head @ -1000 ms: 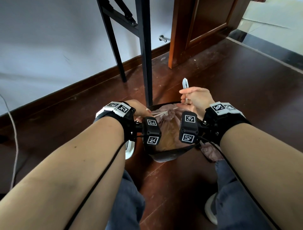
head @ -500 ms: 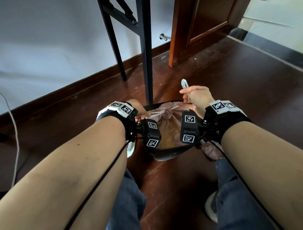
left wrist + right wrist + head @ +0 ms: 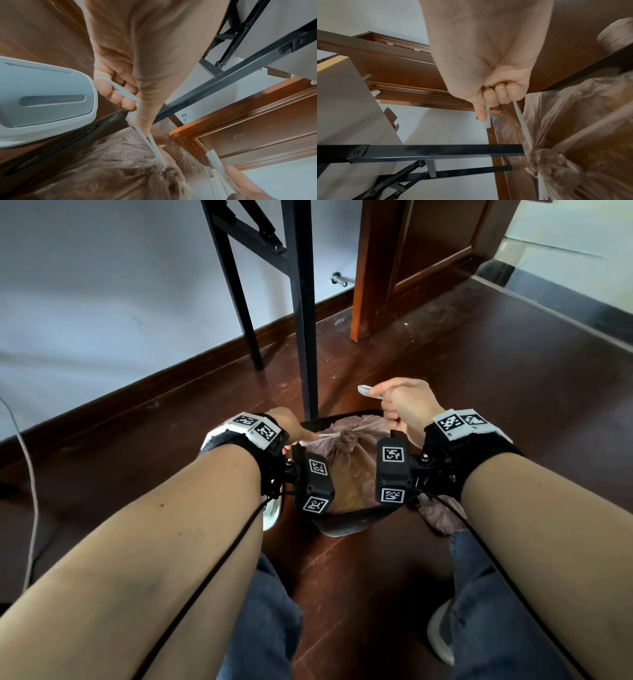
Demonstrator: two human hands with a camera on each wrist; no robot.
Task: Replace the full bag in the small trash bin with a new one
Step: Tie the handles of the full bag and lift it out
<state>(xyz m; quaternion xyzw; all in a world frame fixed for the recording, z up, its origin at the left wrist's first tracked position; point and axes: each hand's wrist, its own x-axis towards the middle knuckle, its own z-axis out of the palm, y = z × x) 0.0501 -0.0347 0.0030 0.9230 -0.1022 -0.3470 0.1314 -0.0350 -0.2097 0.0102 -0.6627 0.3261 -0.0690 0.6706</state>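
Observation:
A small black trash bin (image 3: pixel 346 523) stands on the floor between my knees, with a full pinkish bag (image 3: pixel 349 470) in it. The bag's mouth is gathered into a knot (image 3: pixel 347 436). White drawstrings run out of the knot to both sides. My left hand (image 3: pixel 291 429) grips the left drawstring (image 3: pixel 123 93), fingers curled round it. My right hand (image 3: pixel 404 405) grips the right drawstring (image 3: pixel 522 121), and its loose end (image 3: pixel 364 389) sticks out past my thumb. Both strings are pulled taut, away from each other.
A white bin lid (image 3: pixel 46 94) lies on the floor at my left. A crumpled pinkish bag (image 3: pixel 442 515) lies by my right knee. A black table leg (image 3: pixel 305 313) stands just behind the bin, a wooden door frame (image 3: pixel 366 268) beyond it. A cable (image 3: pixel 30 491) trails at far left.
My hands have moved apart, the right one up and rightward, pulling the drawstrings tight. The bag's mouth has closed into a tighter knot.

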